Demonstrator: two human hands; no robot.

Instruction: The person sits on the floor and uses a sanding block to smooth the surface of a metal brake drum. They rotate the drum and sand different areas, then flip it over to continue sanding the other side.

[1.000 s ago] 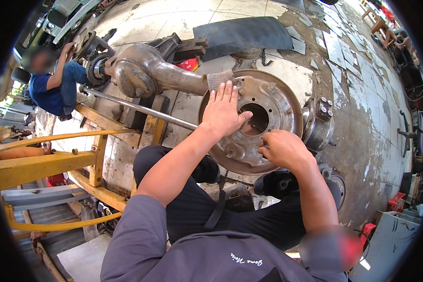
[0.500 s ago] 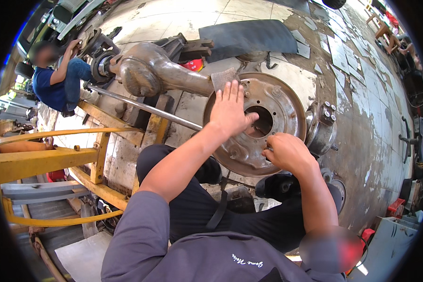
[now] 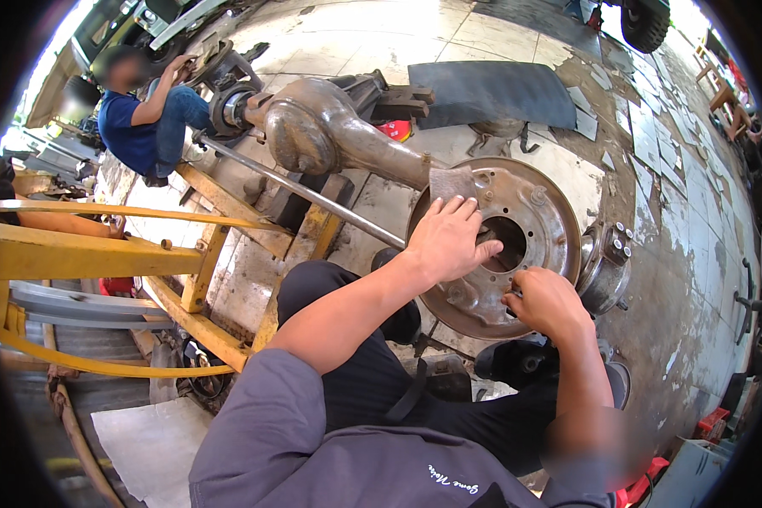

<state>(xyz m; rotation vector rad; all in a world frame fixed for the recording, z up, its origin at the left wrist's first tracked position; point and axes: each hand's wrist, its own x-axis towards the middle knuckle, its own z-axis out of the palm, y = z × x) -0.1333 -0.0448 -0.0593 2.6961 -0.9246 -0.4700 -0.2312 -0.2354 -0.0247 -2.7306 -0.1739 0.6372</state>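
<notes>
A round, rust-stained brake backing plate (image 3: 543, 230) with a central hole lies before me at the end of an axle housing (image 3: 313, 118). My left hand (image 3: 450, 244) rests on its left part, fingers stretched out and the thumb spread toward the hole. Under and beyond those fingertips is a worn grey-brown abrasive pad (image 3: 453, 181), pressed flat against the plate. My right hand (image 3: 552, 303) is closed at the plate's near right edge, below the hole. A small dark bit shows by its fingertips, but what it grips is hidden.
A long metal shaft (image 3: 300, 188) runs left of the plate, above yellow steel frames (image 3: 102, 254). A metal hub (image 3: 605, 264) sits right of the plate. Beyond lies a dark curved sheet (image 3: 493, 93). Another person (image 3: 135, 123) crouches at the far left.
My view has shifted, so the scene sits lower and further right. My left hand has slid slightly toward me on the plate, its fingers bending a little. The right hand stays at the edge.
</notes>
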